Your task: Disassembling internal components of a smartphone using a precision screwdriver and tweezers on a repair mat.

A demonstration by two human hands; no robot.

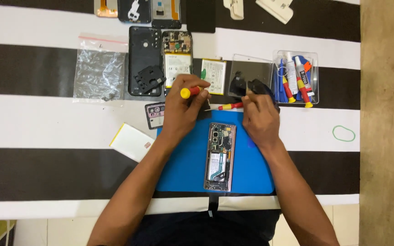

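Blue mat (183,168): opened phone (219,156).
Left hand (181,111): grip clenched on screwdriver (191,91).
Right hand (260,120): grip unclear, second screwdriver (231,106) beside it.
Beyond: battery (213,76), tool tray (315,59).

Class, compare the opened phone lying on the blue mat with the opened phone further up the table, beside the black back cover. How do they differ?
The opened phone on the blue mat is slim with a pinkish metal frame; the opened phone further up is wider with a dark frame. The mat phone lies between the left hand and right hand; the upper one lies on the striped cloth, beyond them. Both lie flat with their insides exposed.
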